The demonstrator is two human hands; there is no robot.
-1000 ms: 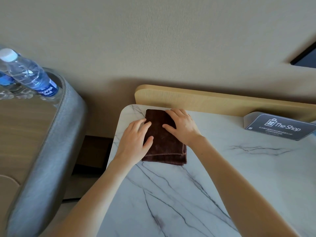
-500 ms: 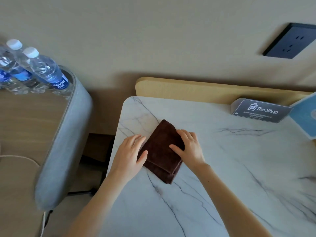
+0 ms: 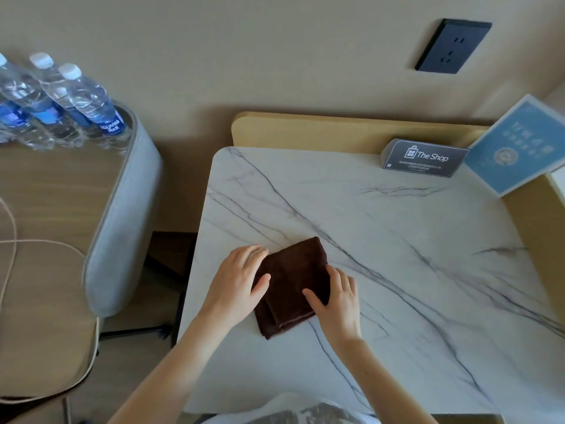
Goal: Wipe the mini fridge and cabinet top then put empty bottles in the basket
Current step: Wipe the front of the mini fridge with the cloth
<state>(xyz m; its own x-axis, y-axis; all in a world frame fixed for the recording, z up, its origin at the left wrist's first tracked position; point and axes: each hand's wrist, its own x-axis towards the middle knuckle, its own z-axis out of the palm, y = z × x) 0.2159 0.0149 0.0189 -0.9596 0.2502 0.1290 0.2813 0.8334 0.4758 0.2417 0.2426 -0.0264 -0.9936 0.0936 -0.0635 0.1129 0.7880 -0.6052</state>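
Cloth (image 3: 295, 278) sides hide under left hand (image 3: 235, 280) and right hand (image 3: 340, 298).

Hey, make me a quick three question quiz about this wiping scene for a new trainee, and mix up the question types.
1. True or false: the left hand and the right hand both touch the folded brown cloth.
2. The cloth lies on: A) the marble top; B) a wooden desk; C) the floor.
3. Fill in: the capped water bottles stand to the marble top's ____ side.
Key: 1 true; 2 A; 3 left.
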